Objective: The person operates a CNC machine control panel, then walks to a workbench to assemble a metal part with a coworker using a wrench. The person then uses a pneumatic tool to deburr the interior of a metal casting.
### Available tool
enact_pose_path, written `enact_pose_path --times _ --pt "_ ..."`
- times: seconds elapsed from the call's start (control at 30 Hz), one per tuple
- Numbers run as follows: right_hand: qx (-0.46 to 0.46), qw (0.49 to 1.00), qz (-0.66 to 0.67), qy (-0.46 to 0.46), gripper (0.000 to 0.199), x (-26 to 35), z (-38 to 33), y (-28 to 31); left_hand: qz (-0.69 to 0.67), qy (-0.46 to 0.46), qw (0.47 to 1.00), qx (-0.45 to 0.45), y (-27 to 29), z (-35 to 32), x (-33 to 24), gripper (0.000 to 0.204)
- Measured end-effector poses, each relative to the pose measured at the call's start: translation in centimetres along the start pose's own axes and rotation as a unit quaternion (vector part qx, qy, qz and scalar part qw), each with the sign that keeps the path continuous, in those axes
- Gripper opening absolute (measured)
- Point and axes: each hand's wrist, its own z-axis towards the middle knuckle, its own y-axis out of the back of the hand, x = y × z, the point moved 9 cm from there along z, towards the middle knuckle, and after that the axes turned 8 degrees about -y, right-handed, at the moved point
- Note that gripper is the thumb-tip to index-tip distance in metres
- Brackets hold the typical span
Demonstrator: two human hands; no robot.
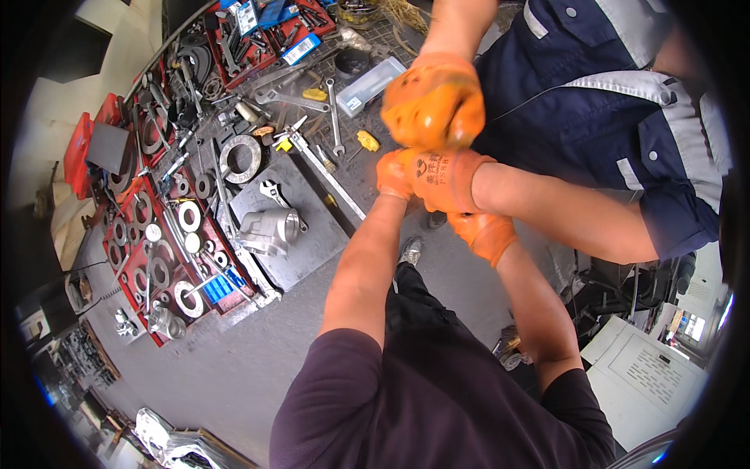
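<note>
Gloves crowd together up and to the right of the dark steel plate (308,242) on the floor, and yours are the two lowest of the four. Your left hand (393,173), in an orange glove, is curled tight and pressed against the co-worker's lower glove (444,180), on the side nearer the plate. I cannot tell whether your fingers are closed on that glove or on something hidden behind it.

Your right hand (484,234), also gloved in orange, sits just under the co-worker's forearm (562,213), on the side farther from the plate. It is bent inward and touches the underside of the wrist, but its fingers are out of sight, so its grip cannot be told. The co-worker's upper glove (433,102) is balled into a fist directly above the lower one and touches it. Whatever lies between all these hands is covered.

On the plate itself lie a silver metal housing (269,230) and, just above it, an adjustable wrench (273,191). A long steel bar (328,176) runs along the plate's upper right edge, between the plate and your left hand. A large steel ring (241,156) rests just above the plate. Red trays (129,273) of rings and washers lie to its left.
</note>
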Motion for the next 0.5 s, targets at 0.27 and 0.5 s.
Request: enact_pose_path --times 0.27,0.5 --pt "0.070 0.997 0.021 -0.032 0.037 -0.2 -0.9 -0.9 0.028 0.018 0.999 0.033 3.0 0.4 -3.2 0.033" --pt "0.003 1.000 -0.018 0.016 0.032 0.4 -0.8 -0.1 0.028 0.025 0.998 0.051 3.6 1.3 -4.2 0.032"
